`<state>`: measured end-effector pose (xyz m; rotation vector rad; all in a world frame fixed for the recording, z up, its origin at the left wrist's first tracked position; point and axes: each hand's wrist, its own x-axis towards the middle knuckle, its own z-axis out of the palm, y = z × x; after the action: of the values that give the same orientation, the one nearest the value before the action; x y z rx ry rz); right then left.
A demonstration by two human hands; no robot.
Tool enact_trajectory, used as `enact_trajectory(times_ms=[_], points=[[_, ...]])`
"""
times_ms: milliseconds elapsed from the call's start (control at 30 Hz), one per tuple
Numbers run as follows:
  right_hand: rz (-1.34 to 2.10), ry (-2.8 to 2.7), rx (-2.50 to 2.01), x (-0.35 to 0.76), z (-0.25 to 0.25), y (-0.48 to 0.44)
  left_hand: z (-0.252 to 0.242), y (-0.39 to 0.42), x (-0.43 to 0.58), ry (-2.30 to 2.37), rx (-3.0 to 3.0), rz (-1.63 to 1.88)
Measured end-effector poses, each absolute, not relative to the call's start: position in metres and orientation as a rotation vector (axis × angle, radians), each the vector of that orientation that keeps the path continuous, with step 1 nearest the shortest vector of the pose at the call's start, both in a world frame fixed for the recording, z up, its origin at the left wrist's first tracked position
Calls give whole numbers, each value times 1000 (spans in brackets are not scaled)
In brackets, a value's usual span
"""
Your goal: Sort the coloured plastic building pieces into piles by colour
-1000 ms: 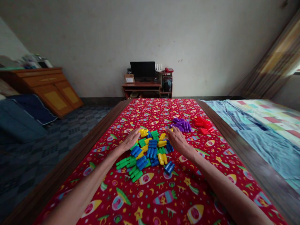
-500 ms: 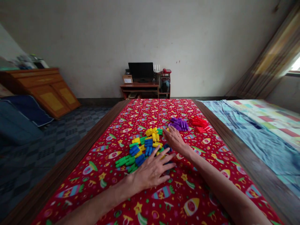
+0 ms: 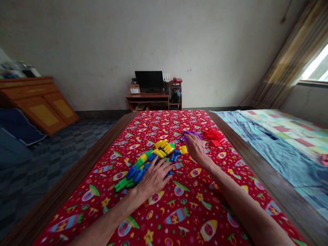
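Note:
My left hand (image 3: 156,173) lies palm down with spread fingers over the near right side of a mixed pile of plastic toy blocks, partly covering blue blocks (image 3: 138,175). Green blocks (image 3: 123,184) lie at the pile's near left end, yellow blocks (image 3: 161,143) at its far end. My right hand (image 3: 196,147) reaches over the purple blocks (image 3: 189,132), fingers stretched forward and hiding part of them. Just left of that hand sits a single yellow block (image 3: 183,149). Whether the right fingertips touch the purple blocks is hard to see.
Red blocks (image 3: 214,136) form a group to the right of the purple ones. A red patterned cloth (image 3: 179,218) covers the table, whose dark wooden edge (image 3: 246,160) shows. A bed (image 3: 271,147) stands on the right, a computer desk (image 3: 148,97) beyond the far end.
My right hand has moved forward from the mixed pile to the purple blocks. My left hand has shifted left over the pile. A yellow block now shows apart from it.

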<state>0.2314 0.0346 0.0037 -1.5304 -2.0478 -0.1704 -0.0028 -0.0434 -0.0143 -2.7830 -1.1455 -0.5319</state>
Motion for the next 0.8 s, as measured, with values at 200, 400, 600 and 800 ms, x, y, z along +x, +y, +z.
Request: enact_trajectory(times_ms=[200, 400, 600, 800], points=[[-72, -1841, -1868, 257, -32, 66, -21, -41, 0, -1116, -2771, -561], [-35, -1847, -1861, 253, -36, 89, -21, -43, 0, -1110, -2758, -595], [-85, -1852, -1855, 246, -34, 108, -24, -42, -1, -1120, -2750, -591], [-46, -1784, -1900, 240, -29, 120, -27, -41, -2, -1121, -2750, -589]])
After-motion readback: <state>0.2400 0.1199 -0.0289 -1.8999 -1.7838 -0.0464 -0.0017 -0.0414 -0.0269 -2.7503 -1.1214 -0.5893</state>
